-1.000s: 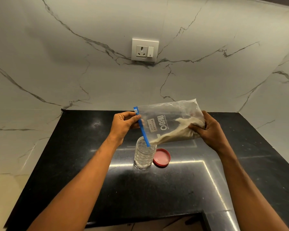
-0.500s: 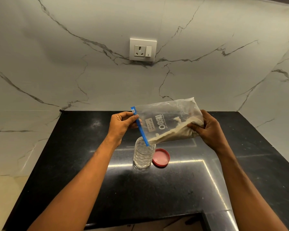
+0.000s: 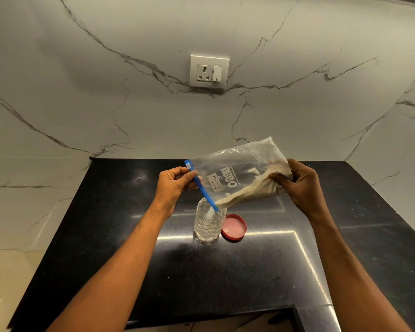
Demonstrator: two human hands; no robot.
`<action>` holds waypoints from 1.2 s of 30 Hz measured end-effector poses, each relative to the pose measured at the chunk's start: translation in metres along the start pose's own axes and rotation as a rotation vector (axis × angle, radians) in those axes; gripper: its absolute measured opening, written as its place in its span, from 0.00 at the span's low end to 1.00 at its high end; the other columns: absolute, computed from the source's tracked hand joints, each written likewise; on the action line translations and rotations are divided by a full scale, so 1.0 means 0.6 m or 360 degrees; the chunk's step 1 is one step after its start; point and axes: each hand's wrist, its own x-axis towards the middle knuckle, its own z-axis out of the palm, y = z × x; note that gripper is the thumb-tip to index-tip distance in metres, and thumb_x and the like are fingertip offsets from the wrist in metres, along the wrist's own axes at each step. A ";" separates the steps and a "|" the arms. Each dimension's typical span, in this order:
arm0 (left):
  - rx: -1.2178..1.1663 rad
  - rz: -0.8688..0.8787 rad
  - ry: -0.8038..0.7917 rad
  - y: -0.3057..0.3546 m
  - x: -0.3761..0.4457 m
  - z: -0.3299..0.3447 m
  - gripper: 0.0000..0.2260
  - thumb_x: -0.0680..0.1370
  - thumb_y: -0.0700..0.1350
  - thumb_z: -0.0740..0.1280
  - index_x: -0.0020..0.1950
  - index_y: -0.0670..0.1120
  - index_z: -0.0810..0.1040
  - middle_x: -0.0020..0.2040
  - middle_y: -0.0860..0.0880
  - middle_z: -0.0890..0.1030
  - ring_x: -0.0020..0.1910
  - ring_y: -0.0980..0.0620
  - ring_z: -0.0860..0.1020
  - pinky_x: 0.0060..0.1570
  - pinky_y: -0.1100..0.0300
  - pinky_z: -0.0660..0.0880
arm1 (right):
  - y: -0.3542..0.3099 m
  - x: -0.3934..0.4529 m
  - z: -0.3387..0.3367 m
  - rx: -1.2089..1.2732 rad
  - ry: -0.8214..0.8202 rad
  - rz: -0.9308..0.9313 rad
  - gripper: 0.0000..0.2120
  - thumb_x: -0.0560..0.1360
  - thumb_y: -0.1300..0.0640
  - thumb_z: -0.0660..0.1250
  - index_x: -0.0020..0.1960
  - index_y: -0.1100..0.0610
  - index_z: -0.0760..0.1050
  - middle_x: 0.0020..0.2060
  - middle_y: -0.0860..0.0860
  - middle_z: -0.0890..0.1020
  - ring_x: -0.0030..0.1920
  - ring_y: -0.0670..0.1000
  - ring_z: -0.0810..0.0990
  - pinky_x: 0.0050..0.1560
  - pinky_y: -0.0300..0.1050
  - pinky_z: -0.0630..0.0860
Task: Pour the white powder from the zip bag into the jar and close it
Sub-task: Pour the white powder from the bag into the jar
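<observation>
On a black countertop set against marble walls, a person's left hand is pinching the blue zip strip of the zip bag, keeping the mouth parted, while the bag's lower corner is dipping into the rim of the glass jar and white powder is sliding toward that corner. The red lid is lying upturned just beside the jar. To the right, the right hand is gripping the bag's raised bottom end, wrist bent and forearm reaching in from below. The pour is likely going best with the corner held over the jar's opening and the far end being lifted gradually, so the powder is not surging past the rim.
</observation>
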 end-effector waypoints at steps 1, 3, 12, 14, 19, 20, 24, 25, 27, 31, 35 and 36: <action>0.0001 -0.0003 0.0000 -0.001 -0.001 0.000 0.06 0.78 0.39 0.69 0.54 0.40 0.82 0.48 0.43 0.87 0.48 0.43 0.86 0.44 0.57 0.84 | 0.000 0.001 0.000 0.0000 0.0001 0.0001 0.14 0.74 0.60 0.72 0.58 0.62 0.78 0.48 0.55 0.84 0.47 0.50 0.85 0.46 0.42 0.83; -0.0007 -0.0001 0.0002 -0.002 -0.003 0.002 0.07 0.78 0.39 0.70 0.54 0.40 0.82 0.48 0.42 0.87 0.48 0.43 0.86 0.44 0.56 0.84 | 0.000 0.002 -0.001 -0.0002 0.0012 0.0001 0.14 0.74 0.60 0.72 0.58 0.62 0.78 0.47 0.55 0.84 0.47 0.50 0.85 0.46 0.41 0.83; 0.0010 0.0010 0.0030 -0.001 -0.004 0.002 0.07 0.78 0.40 0.70 0.55 0.40 0.82 0.49 0.42 0.86 0.48 0.43 0.86 0.45 0.56 0.84 | -0.004 0.005 -0.001 0.0015 0.0009 -0.0011 0.10 0.74 0.59 0.72 0.55 0.60 0.79 0.44 0.51 0.84 0.44 0.48 0.85 0.43 0.38 0.81; 0.0016 0.0014 0.0034 0.000 -0.005 0.003 0.06 0.78 0.40 0.70 0.54 0.41 0.82 0.48 0.43 0.87 0.48 0.43 0.86 0.44 0.56 0.84 | -0.002 0.005 -0.001 0.0016 0.0005 -0.0006 0.11 0.74 0.58 0.72 0.55 0.61 0.79 0.44 0.52 0.84 0.44 0.48 0.85 0.43 0.39 0.82; 0.0018 0.0020 0.0038 0.004 -0.005 0.005 0.06 0.78 0.39 0.69 0.54 0.41 0.82 0.48 0.43 0.87 0.48 0.43 0.86 0.45 0.55 0.84 | -0.002 0.006 -0.002 0.0026 0.0017 -0.0027 0.15 0.73 0.56 0.71 0.56 0.63 0.78 0.46 0.54 0.84 0.45 0.50 0.85 0.45 0.41 0.82; 0.0016 0.0020 0.0033 0.004 -0.005 0.005 0.07 0.78 0.39 0.69 0.54 0.40 0.82 0.48 0.43 0.87 0.48 0.43 0.86 0.46 0.55 0.84 | -0.003 0.007 -0.002 0.0020 0.0008 -0.0035 0.15 0.73 0.56 0.71 0.56 0.63 0.78 0.46 0.53 0.84 0.45 0.49 0.85 0.45 0.41 0.82; 0.0004 0.0022 0.0018 0.007 -0.006 0.004 0.07 0.78 0.39 0.69 0.55 0.39 0.81 0.49 0.42 0.86 0.48 0.43 0.86 0.45 0.55 0.84 | -0.003 0.009 -0.005 0.0015 0.0003 -0.0030 0.15 0.73 0.56 0.71 0.56 0.63 0.78 0.45 0.54 0.84 0.45 0.51 0.85 0.45 0.42 0.82; 0.0009 0.0027 0.0019 0.008 -0.006 0.004 0.07 0.78 0.39 0.69 0.55 0.39 0.81 0.49 0.42 0.86 0.48 0.43 0.86 0.46 0.55 0.84 | -0.002 0.010 -0.005 0.0018 0.0007 -0.0032 0.14 0.73 0.57 0.72 0.56 0.63 0.78 0.45 0.55 0.84 0.45 0.51 0.85 0.45 0.43 0.82; 0.0014 0.0036 0.0024 0.008 -0.007 0.004 0.07 0.78 0.39 0.69 0.55 0.39 0.81 0.48 0.42 0.86 0.48 0.43 0.86 0.45 0.55 0.84 | -0.003 0.011 -0.005 0.0018 0.0007 -0.0036 0.13 0.74 0.58 0.72 0.56 0.63 0.79 0.45 0.55 0.84 0.46 0.52 0.85 0.46 0.43 0.82; 0.0009 0.0038 0.0026 0.009 -0.009 0.005 0.07 0.78 0.39 0.69 0.55 0.39 0.81 0.48 0.42 0.87 0.48 0.43 0.86 0.45 0.56 0.84 | -0.005 0.014 -0.007 0.0040 0.0016 -0.0048 0.12 0.73 0.59 0.72 0.55 0.63 0.79 0.45 0.53 0.84 0.45 0.50 0.85 0.45 0.40 0.82; 0.0006 0.0039 0.0029 0.008 -0.010 0.006 0.07 0.78 0.39 0.69 0.55 0.40 0.81 0.48 0.43 0.87 0.48 0.43 0.86 0.44 0.56 0.84 | -0.008 0.015 -0.009 0.0034 0.0007 -0.0056 0.12 0.73 0.59 0.72 0.55 0.63 0.79 0.45 0.52 0.84 0.44 0.48 0.85 0.45 0.37 0.81; 0.0003 0.0038 0.0031 0.008 -0.010 0.007 0.07 0.78 0.39 0.69 0.55 0.40 0.81 0.48 0.43 0.87 0.48 0.43 0.86 0.44 0.56 0.84 | -0.009 0.015 -0.009 0.0028 0.0009 -0.0060 0.12 0.74 0.59 0.72 0.55 0.62 0.79 0.45 0.51 0.84 0.44 0.47 0.85 0.44 0.37 0.81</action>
